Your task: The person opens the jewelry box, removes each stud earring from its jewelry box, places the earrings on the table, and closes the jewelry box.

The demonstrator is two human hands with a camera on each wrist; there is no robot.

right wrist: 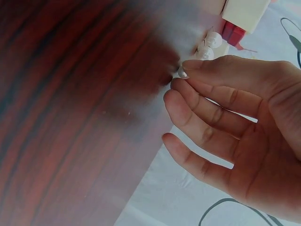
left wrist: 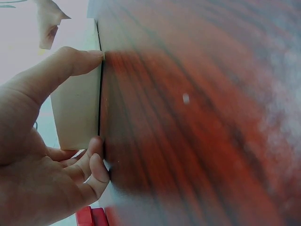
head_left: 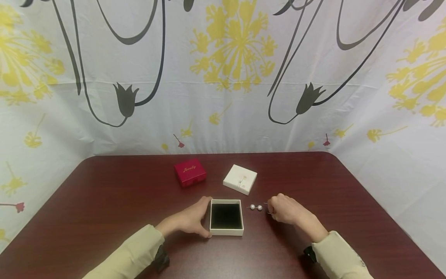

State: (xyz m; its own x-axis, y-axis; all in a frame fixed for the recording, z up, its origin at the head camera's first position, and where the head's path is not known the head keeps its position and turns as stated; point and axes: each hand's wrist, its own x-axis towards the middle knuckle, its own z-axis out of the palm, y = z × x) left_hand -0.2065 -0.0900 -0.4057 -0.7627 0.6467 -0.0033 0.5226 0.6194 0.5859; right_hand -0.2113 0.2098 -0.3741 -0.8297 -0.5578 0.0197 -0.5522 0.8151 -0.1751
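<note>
A white open box (head_left: 226,232) with a dark lining (head_left: 226,216) sits on the table, and my left hand (head_left: 191,217) grips its left side. In the left wrist view the thumb lies along the pale box wall (left wrist: 77,108), while the other fingers bend round the far corner. My right hand (head_left: 286,209) is to the right of the box, pinching a small pearl earring (right wrist: 182,72) between thumb and index finger. Two more pearl earrings (head_left: 256,207) with thin metal posts lie between the box and that hand.
Behind the open box, a white lid (head_left: 240,179) with a flower print lies on the dark wooden table (head_left: 122,186). Left of the lid is a red jewelry box (head_left: 190,172) with gold lettering. A patterned curtain (head_left: 223,116) hangs at the table's back edge.
</note>
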